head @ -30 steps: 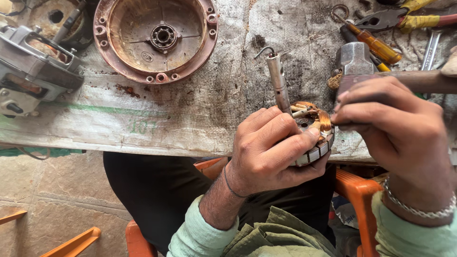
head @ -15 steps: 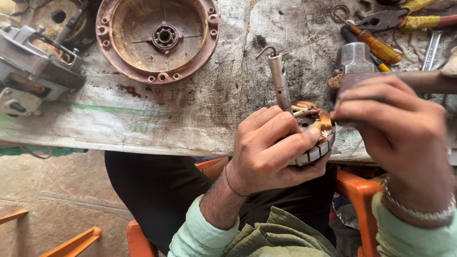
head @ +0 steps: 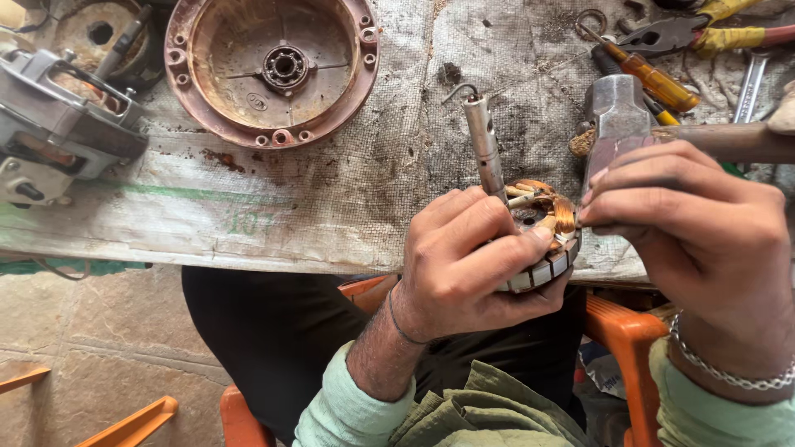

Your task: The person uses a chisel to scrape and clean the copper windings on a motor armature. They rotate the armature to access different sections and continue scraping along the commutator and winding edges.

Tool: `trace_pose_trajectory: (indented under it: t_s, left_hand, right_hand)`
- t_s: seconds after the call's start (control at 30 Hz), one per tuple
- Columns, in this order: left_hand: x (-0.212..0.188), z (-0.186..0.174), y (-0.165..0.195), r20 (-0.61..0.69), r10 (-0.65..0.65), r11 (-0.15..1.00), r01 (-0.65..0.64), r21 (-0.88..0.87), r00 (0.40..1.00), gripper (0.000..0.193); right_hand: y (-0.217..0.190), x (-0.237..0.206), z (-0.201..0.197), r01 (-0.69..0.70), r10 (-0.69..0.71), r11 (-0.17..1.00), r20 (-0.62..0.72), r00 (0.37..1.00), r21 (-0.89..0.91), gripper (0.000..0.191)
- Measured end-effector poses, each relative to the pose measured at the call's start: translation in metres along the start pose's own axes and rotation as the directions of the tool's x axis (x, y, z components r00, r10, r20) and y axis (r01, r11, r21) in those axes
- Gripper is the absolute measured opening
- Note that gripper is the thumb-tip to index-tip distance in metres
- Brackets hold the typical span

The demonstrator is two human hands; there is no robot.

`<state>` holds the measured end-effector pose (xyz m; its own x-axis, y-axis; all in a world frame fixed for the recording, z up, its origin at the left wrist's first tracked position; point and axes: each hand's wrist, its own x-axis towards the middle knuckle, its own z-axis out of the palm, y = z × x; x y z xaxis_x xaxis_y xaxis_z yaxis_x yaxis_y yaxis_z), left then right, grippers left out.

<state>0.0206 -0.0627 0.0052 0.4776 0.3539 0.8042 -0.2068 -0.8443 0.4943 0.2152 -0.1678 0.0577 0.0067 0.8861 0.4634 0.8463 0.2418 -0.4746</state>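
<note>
We grip the copper-wound stator [head: 542, 240] in our left hand [head: 464, 265] at the bench edge (five o'clock of the rusty housing [head: 272, 68]), right hand [head: 696, 240] fingers pinched narrow, seemingly on a winding lead, which calls for a steady pull.

A rusty round motor housing [head: 272, 70] lies on the cloth-covered bench [head: 248, 207]. At right: hammer [head: 617, 112], orange-handled screwdriver [head: 650, 79], yellow-taped pliers [head: 704, 29]. A grey motor assembly [head: 50, 124] sits left.

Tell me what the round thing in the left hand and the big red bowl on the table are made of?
The round thing looks like shiny copper wire wound on a grey metal core: orange coils, pale outer segments. The left hand holds it. The bowl looks like cast metal with worn reddish paint and rust; bolt holes ring its rim and a steel bearing sits in the middle.
</note>
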Motion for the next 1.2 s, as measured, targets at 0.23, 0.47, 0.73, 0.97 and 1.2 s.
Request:
trace_pose_trajectory:
  t_s: [0.23,0.47,0.73,0.97,1.2]
  left_hand:
    - [-0.003,0.002,0.000,0.008,-0.001,1.000,0.001,0.005,1.000,0.035]
    - [0.000,-0.001,0.001,0.015,0.009,1.000,-0.010,0.023,1.000,0.035]
    - [-0.002,0.001,0.001,0.006,0.020,1.000,-0.020,0.022,1.000,0.035]
    - [-0.002,0.001,0.000,-0.008,0.008,1.000,-0.008,0.014,1.000,0.034]
    - [0.001,-0.002,0.002,0.043,0.028,0.998,-0.030,0.052,0.999,0.034]
  right_hand:
    - [-0.002,-0.001,0.000,0.002,-0.002,1.000,0.004,1.000,-0.027,0.024]
    - [-0.012,0.011,-0.001,-0.020,0.020,0.999,0.000,1.000,-0.035,0.025]
    - [-0.007,0.005,-0.003,-0.051,0.052,0.998,0.026,0.998,-0.020,0.022]
    - [0.005,-0.005,-0.007,-0.002,0.001,1.000,-0.019,1.000,-0.030,0.023]
    - [0.005,-0.007,-0.009,-0.009,0.005,0.997,-0.054,0.999,-0.078,0.024]
